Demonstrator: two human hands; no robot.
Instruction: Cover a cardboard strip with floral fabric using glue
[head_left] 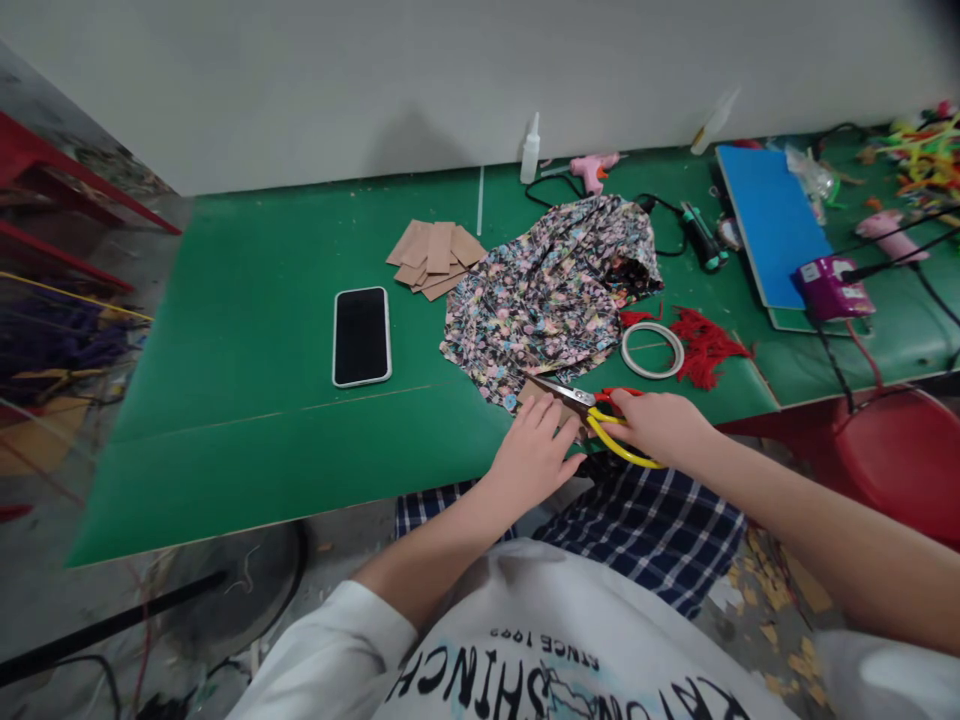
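Note:
My right hand (660,425) grips yellow-handled scissors (600,415) at the near edge of the green table (247,400); the blades point left over a brown cardboard piece (541,395). My left hand (534,455) lies flat on that cardboard, fingers spread, holding it down. Just beyond lies a crumpled floral cloth (551,290) whose near edge touches the cardboard.
A phone (361,336) lies face up mid-table. A stack of cardboard pieces (435,258) sits behind it. A tape ring (652,349) and red tassels (705,345) lie right of the cloth. Glue bottle (530,150), pink glue gun (592,168), blue board (772,220) stand farther back.

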